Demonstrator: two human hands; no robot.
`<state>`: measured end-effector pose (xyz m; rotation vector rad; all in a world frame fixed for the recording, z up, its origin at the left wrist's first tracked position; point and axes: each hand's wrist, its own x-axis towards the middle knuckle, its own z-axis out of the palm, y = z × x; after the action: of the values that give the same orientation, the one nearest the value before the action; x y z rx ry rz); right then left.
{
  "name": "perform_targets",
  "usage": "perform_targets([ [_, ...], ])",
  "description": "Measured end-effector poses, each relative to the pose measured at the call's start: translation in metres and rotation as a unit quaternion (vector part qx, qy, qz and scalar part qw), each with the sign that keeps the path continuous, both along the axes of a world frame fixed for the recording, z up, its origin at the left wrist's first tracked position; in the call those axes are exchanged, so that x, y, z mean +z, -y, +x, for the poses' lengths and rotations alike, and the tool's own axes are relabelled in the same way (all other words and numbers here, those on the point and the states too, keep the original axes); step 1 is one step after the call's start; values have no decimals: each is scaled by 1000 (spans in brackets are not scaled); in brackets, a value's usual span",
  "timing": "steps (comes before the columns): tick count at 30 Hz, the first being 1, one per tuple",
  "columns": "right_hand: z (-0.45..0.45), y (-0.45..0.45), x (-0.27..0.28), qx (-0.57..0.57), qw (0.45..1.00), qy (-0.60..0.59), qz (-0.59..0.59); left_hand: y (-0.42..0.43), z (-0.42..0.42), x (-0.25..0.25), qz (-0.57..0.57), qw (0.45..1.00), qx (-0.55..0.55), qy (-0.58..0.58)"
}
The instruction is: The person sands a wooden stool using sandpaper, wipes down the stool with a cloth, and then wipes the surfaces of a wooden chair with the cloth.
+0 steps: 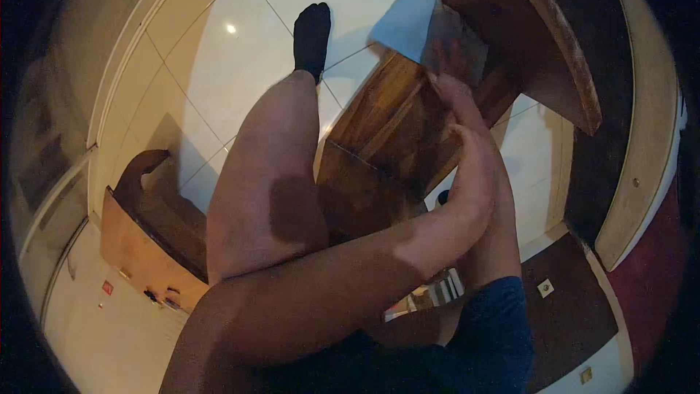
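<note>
The right hand is placed against a pale cloth, which is laid over the upper end of a brown wooden panel; its fingers are shaded, and whether the cloth is gripped or only pressed cannot be told. The left hand is set against the right forearm; its grip cannot be determined. A curved wooden piece is seen just beside the cloth. A foot in a black sock is stretched over the tiled floor, left of the panel.

Head-worn camera, facing down, close above a leg
</note>
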<state>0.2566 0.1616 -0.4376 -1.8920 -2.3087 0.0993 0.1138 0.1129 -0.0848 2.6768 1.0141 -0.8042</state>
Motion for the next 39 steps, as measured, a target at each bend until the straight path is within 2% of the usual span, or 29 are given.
perform_targets([
  [2,-24,8,13,-27,999,15,-44,4,3,-10,-10,999,10,43],
  [4,-66,15,37,-75,989,41,-125,3,8,-12,-17,999,12,34],
  [5,-82,24,46,-74,989,39,-124,2,10,-13,-27,999,17,24],
  [7,-102,53,61,27,974,6,-227,2,9,-14,-38,999,21,14],
  [9,-107,93,67,209,954,0,-213,2,7,-12,-51,998,9,29],
  [11,-105,128,57,433,866,10,-251,1,6,-12,-55,998,3,34],
  [12,-101,124,69,464,846,-24,-261,1,8,-13,-50,998,4,31],
  [13,-90,112,78,450,844,-49,-287,2,10,-15,-47,999,3,25],
  [16,-48,55,115,90,886,-44,-452,10,1,-17,-41,999,-16,12],
  [18,3,52,75,-92,869,-16,-487,9,-2,-15,-28,999,-31,12],
  [20,35,56,49,-160,852,-6,-499,4,-6,-12,-39,998,-40,15],
  [22,18,53,74,-178,840,41,-511,2,-8,-10,-61,996,-56,20],
  [24,-1,69,88,-118,866,43,-485,3,-4,-9,-72,996,-53,21],
  [26,-23,95,115,14,900,2,-435,3,3,-11,-78,996,-28,15],
  [27,-25,108,123,132,907,-36,-399,11,11,-21,-77,996,-30,17],
  [28,-29,127,129,261,897,-67,-351,27,24,-40,-91,996,-2,-2],
  [29,-26,129,133,331,881,-88,-325,43,36,-59,-104,994,24,-22],
  [30,-22,126,132,349,876,-105,-317,44,33,-62,-109,993,35,-37],
  [31,-16,118,127,311,881,-106,-340,38,26,-57,-114,991,47,-53],
  [32,-12,109,120,186,897,-73,-394,34,22,-49,-83,995,26,-50],
  [34,0,89,101,-133,875,61,-461,20,10,-26,-38,999,-3,-35],
  [35,5,84,93,-207,856,109,-461,15,6,-22,-20,999,-11,-29],
  [37,4,87,101,-169,874,134,-435,18,-1,-21,75,995,31,58],
  [39,-10,90,124,-174,886,126,-411,19,0,-16,115,986,44,109],
])
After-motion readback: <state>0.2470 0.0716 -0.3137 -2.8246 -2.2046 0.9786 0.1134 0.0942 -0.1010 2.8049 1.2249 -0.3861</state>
